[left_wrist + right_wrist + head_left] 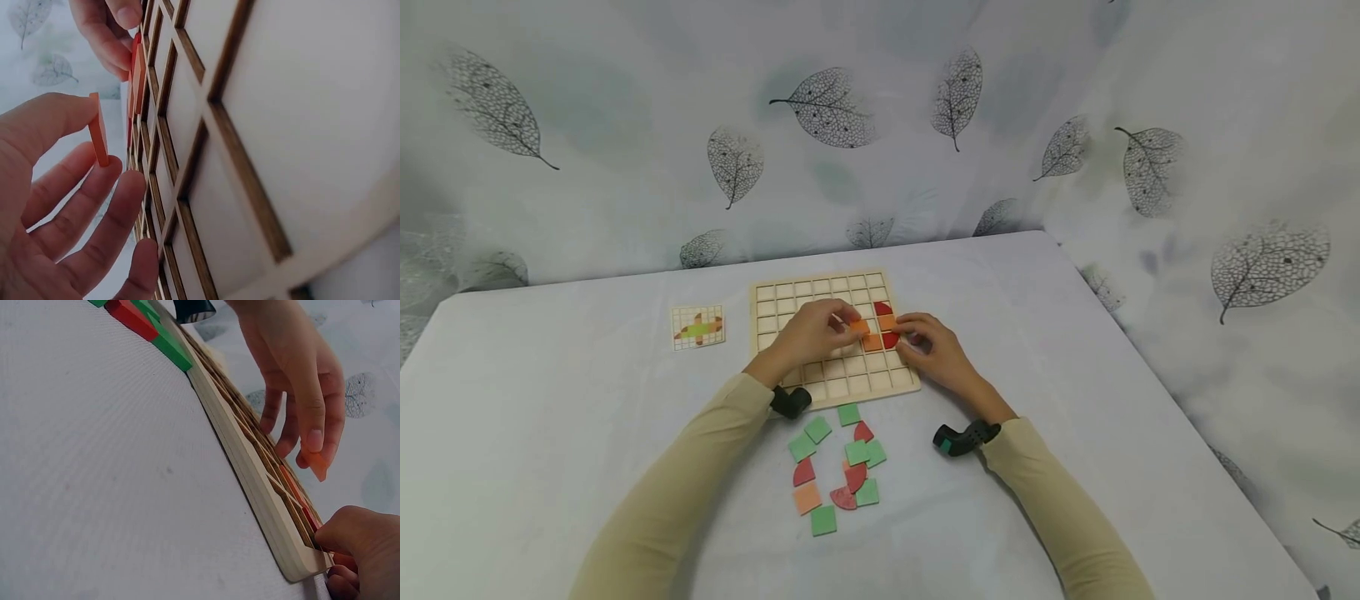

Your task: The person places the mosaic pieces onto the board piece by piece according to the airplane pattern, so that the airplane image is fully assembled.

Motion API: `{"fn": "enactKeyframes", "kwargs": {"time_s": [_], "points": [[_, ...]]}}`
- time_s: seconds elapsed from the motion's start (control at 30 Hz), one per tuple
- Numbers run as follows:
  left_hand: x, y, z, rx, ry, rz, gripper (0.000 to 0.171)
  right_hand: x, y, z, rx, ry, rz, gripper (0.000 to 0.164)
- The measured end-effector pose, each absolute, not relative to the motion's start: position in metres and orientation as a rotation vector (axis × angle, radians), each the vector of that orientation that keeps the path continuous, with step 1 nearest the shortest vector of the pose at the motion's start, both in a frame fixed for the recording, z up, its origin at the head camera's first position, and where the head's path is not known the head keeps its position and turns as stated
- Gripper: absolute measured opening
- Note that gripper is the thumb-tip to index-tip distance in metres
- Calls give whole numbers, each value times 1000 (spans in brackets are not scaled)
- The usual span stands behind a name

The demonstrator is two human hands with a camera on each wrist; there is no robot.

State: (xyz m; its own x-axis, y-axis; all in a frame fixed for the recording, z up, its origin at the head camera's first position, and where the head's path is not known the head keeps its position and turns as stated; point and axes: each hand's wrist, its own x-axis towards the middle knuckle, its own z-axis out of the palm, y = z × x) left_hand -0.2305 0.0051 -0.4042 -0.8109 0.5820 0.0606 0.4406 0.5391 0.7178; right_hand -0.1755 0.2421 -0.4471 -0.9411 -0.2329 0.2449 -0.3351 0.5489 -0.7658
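Over a white table (550, 417) before leafy drapery (647, 167), left hand (812, 332) pinches orange tile (99, 132), right hand (938, 354) touches grid board (837, 388), grip unclear

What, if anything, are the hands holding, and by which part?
Left hand: an orange tile, pinched by opposite edges. Right hand: at the grid board's right rim; grip cannot be told.

The left hand (808, 329) hides some of the board (846, 367), and both sleeves (679, 483) run off the bottom of the head view.
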Motion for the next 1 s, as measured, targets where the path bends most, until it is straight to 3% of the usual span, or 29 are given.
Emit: {"fn": "enactKeyframes", "kwargs": {"time_s": [0.2, 1.0], "points": [[-233, 11, -405, 847, 2639, 1024, 40, -175, 242, -447, 501, -2658, 1339, 28], [-240, 22, -404, 807, 2619, 956, 29, -177, 242, -449, 488, -2665, 1320, 28]]}}
